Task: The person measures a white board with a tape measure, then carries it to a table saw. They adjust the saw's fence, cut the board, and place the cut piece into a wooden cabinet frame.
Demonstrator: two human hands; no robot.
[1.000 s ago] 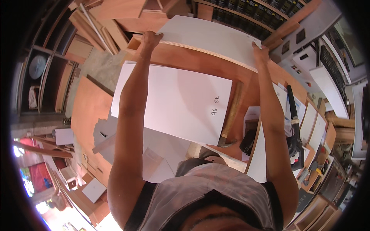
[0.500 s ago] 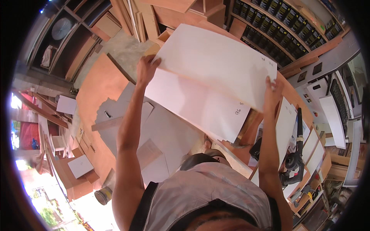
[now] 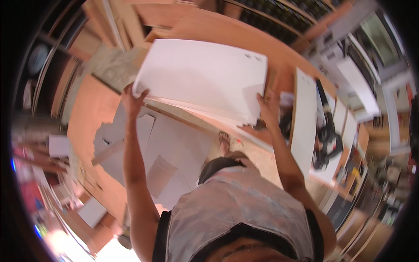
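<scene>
A white rectangular panel (image 3: 200, 76) with small dark handwritten marks at its far right corner lies across the wooden workbench (image 3: 205, 28). My left hand (image 3: 133, 99) grips its near left corner, thumb on the top face. At the right edge, my right hand (image 3: 269, 107) has its thumb on top, the other fingers partly hidden and blurred. Beneath the near edge of the white panel, the edge of another pale board (image 3: 196, 111) shows, mostly covered.
Right of the panel, a long white strip board (image 3: 304, 118) lies near a black power tool (image 3: 327, 146). Grey sheets (image 3: 174, 146) cover a lower plywood surface (image 3: 87, 107) at left. My sandalled foot (image 3: 224, 140) stands on the floor beside the bench.
The panel has come down and nearer the board under it, now covering most of that board. Both hands moved with it. The view has shifted, so the surroundings appear displaced.
</scene>
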